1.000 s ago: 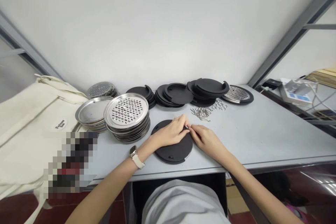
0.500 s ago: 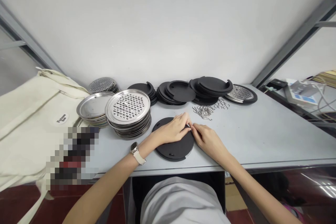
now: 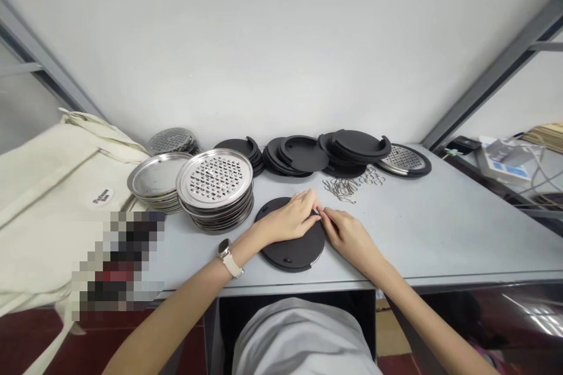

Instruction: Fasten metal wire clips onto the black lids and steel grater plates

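- Black and round, a flat disc lies on the pale grey table, near its front edge and directly before the person, with a thin silvery edge showing at its near right
- Across the disc's upper part rests the left hand, its fingers curled and its thumb pointing toward the right hand; a watch with a light strap circles that wrist
- Beside the disc's right rim, the right hand has its thumb and forefinger drawn close together, their tips meeting those of the left hand
- From where I stand, both grips look nearly closed, but I cannot tell whether anything small is pinched between the fingertips
- Just behind the hands lie a tangle of metal hooks and, next to it, a scatter of small metal rings
- To the person's left stand a tall stack of perforated metal discs and a stack of plain metal plates
- Along the wall sit piles of black round trays, with a perforated disc in a black rim at their right end
- Cream cloth, apparently a bag, covers the table's left end
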`<state>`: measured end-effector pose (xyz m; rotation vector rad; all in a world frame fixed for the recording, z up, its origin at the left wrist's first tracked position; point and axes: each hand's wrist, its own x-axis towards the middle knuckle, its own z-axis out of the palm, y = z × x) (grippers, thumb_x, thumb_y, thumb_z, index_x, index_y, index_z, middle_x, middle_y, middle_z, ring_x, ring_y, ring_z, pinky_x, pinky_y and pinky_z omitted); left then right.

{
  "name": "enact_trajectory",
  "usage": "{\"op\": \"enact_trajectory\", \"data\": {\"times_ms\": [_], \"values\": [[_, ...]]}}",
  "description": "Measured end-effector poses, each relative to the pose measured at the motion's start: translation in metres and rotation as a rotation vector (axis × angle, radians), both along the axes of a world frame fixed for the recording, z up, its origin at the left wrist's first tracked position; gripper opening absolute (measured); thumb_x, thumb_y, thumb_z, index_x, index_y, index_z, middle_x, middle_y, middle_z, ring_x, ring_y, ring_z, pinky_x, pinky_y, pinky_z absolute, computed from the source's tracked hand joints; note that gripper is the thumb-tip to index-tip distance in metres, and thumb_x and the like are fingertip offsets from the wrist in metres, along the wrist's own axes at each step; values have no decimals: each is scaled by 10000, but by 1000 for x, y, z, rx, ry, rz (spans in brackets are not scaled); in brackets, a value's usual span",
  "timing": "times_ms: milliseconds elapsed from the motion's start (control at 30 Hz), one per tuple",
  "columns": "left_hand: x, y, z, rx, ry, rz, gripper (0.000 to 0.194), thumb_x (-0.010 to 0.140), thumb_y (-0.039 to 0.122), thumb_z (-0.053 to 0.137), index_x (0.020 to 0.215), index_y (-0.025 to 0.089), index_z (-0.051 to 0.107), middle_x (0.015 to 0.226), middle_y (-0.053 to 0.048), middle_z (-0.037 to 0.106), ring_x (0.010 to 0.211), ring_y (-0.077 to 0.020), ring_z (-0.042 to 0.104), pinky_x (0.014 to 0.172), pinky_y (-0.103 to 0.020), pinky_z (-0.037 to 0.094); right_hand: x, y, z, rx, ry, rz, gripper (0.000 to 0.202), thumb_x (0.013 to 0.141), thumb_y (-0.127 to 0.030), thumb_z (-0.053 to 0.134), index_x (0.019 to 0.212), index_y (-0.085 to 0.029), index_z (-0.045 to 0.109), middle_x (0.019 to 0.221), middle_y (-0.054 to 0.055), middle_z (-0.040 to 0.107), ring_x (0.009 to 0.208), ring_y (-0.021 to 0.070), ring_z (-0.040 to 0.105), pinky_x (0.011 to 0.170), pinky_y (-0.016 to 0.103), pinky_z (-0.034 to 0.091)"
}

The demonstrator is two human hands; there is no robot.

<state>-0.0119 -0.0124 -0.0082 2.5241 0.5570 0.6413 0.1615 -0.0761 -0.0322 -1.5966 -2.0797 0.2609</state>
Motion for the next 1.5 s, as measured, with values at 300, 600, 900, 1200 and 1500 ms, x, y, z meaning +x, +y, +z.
{"op": "enact_trajectory", "data": {"times_ms": [300, 600, 900, 1200, 1500], "values": [[-3, -4, 6, 114, 27, 3, 112, 925, 181, 451, 1024, 181, 399, 1008, -69, 516, 987, -210, 527, 921, -359, 440, 3, 0, 4, -1, 32, 70, 263, 970, -245, 319, 792, -207, 508, 711, 60, 616, 672, 213, 590, 629, 296, 420], [-4, -4, 8, 202, 73, 42, 121, 939, 226, 459, 1039, 170, 421, 1022, -76, 535, 974, -223, 525, 907, -372, 424, 3, 4, 0, 2, 15, 80, 259, 958, -239, 327, 751, -207, 478, 677, 50, 589, 666, 210, 575, 629, 291, 399], [-4, -4, 12, 195, 94, 24, 105, 938, 210, 455, 1036, 175, 448, 993, -58, 553, 952, -204, 522, 896, -345, 410, 4, 1, 2, -14, 71, 86, 279, 975, -263, 316, 756, -210, 481, 699, 47, 597, 680, 206, 571, 645, 292, 391], [-4, -4, 11, 184, 82, 22, 209, 872, 155, 480, 1077, 164, 442, 1037, -72, 565, 997, -210, 527, 918, -351, 385, 3, 1, 3, -4, 85, 80, 296, 969, -269, 336, 706, -209, 457, 661, 35, 578, 645, 193, 556, 619, 278, 383], [-2, -4, 11, 170, 120, 7, 211, 877, 140, 447, 1081, 188, 462, 1027, -55, 601, 998, -201, 552, 946, -357, 352, 4, 1, 4, -25, 116, 100, 281, 973, -282, 335, 762, -202, 503, 710, 48, 604, 679, 200, 571, 642, 287, 395]]}}
